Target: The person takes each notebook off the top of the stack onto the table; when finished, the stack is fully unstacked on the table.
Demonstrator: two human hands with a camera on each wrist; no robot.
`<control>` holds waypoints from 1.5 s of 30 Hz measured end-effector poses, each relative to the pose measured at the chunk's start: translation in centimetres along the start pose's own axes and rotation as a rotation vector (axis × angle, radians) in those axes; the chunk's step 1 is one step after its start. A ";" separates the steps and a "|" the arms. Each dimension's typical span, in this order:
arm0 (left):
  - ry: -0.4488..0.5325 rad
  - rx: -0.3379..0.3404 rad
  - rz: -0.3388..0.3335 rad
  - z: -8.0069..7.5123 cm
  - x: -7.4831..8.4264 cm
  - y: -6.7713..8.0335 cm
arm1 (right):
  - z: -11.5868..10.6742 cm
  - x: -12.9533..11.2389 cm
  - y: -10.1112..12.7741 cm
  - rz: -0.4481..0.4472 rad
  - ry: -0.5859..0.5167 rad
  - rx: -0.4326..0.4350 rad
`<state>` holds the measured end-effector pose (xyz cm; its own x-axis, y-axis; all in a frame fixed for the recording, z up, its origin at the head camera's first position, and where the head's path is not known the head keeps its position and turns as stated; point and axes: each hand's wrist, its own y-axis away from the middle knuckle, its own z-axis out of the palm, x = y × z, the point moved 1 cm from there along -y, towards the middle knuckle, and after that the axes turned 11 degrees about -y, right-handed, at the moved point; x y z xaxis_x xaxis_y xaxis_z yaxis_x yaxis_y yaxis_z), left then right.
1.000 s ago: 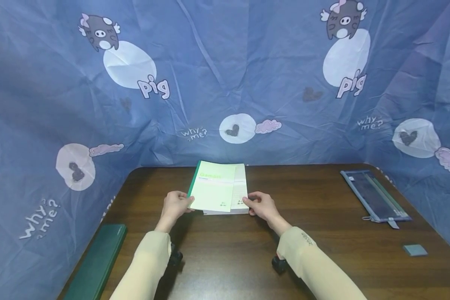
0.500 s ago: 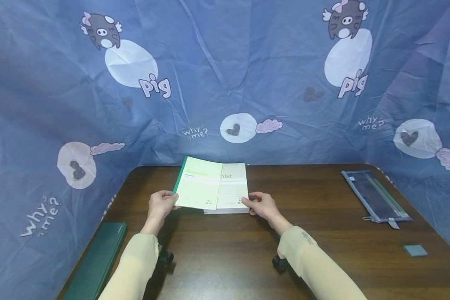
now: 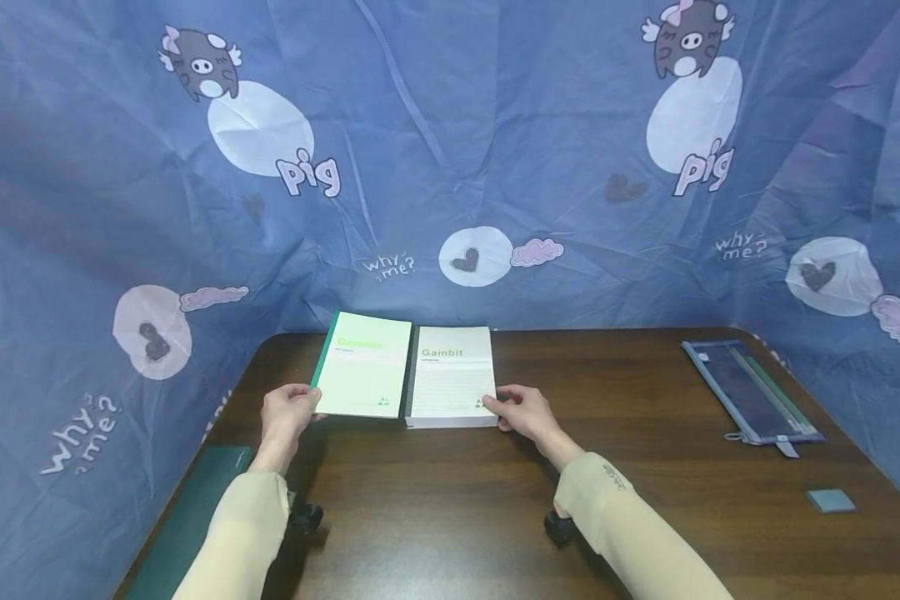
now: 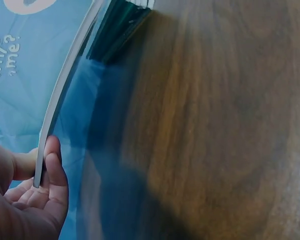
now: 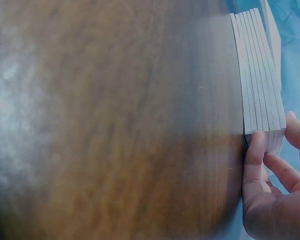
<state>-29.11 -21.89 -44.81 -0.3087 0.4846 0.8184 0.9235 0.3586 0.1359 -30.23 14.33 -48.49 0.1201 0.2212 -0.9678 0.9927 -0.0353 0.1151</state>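
Note:
A notebook with a pale cover and green spine is held by my left hand at its lower left corner, thumb on top and fingers beneath. In the left wrist view this notebook is raised off the table, its page edge towards the camera. Just right of it lies a stack of several notebooks, the top cover reading "Gambit". My right hand grips the stack's lower right corner. The right wrist view shows the thumb above the layered stack and fingers against its side.
At the left edge of the brown table lies a long dark green case, partly behind the left sleeve. A blue mesh pouch and a small blue-green block lie on the right. A blue printed curtain hangs behind.
My left hand has drawn the green-spined notebook leftwards off the stack, uncovering the top notebook's "Gambit" cover. The right hand has stayed at the stack's corner.

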 end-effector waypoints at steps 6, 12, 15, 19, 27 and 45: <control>-0.014 0.027 -0.024 0.1 -0.9 -0.2 | 0.1 0.1 0.1 -0.002 -0.006 -0.003; -0.022 0.023 -0.029 0.5 -1.3 -0.2 | 0.1 0.1 0.1 0.006 -0.016 0.004; -0.033 0.023 -0.030 0.7 -1.2 -0.2 | 0.1 0.2 0.0 0.004 -0.019 0.006; -0.052 0.027 -0.027 0.8 -1.1 -0.1 | 0.1 0.2 -0.1 0.005 -0.021 0.005; -0.107 0.022 -0.026 1.0 -1.4 -0.2 | 0.1 0.1 -0.1 -0.003 -0.018 0.005; -0.270 -0.048 -0.059 1.3 -1.3 -0.1 | 0.1 0.1 0.2 -0.001 -0.005 -0.001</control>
<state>-29.08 -21.47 -46.59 -0.4062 0.6614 0.6305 0.9097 0.3577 0.2109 -30.04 14.20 -48.61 0.1186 0.2167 -0.9690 0.9929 -0.0337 0.1140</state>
